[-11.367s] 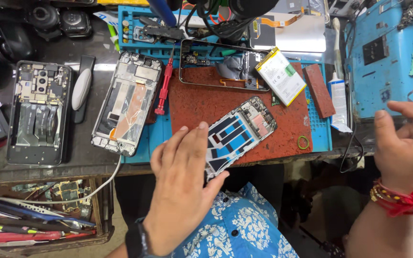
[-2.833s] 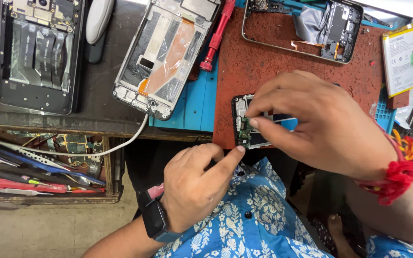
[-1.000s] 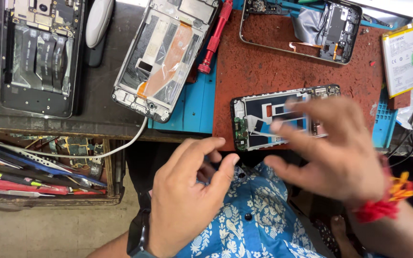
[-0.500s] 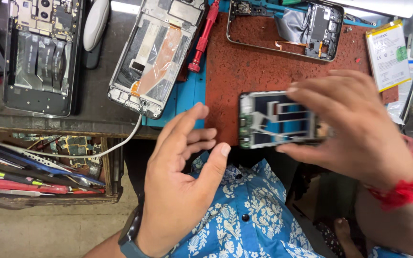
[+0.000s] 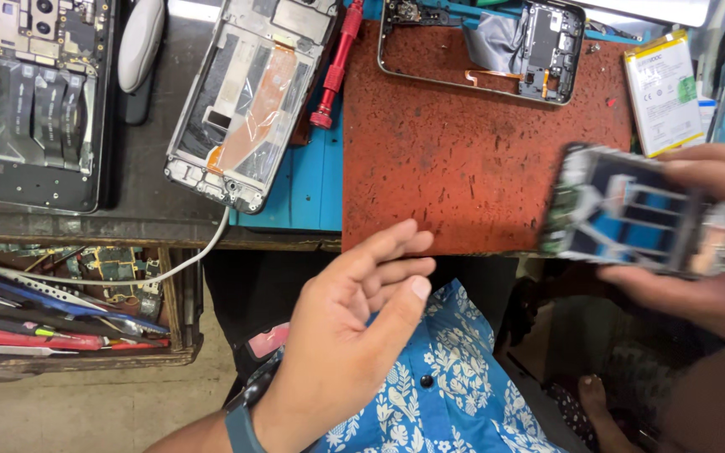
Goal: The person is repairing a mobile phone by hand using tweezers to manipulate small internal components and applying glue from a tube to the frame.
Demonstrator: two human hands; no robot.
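Observation:
My right hand [image 5: 706, 252] grips a stripped phone frame [image 5: 631, 210] with blue and silver inner parts, holding it blurred in the air past the right edge of the rust-red work mat [image 5: 463, 159]. My left hand [image 5: 346, 335] is open and holds nothing, palm up, fingers apart, just below the mat's front edge and above my blue floral shirt. A dark watch sits on that wrist.
Another phone frame [image 5: 484, 46] lies at the mat's far edge, a battery [image 5: 665, 88] to its right. An opened phone [image 5: 249, 96] with an orange flex, a red screwdriver [image 5: 337, 63] and a dark phone back [image 5: 39, 101] lie left. A wooden tool tray [image 5: 69, 310] sits lower left.
My right hand has lifted the phone frame off the mat and carried it right, away from my left hand. The left hand stays open in front of me.

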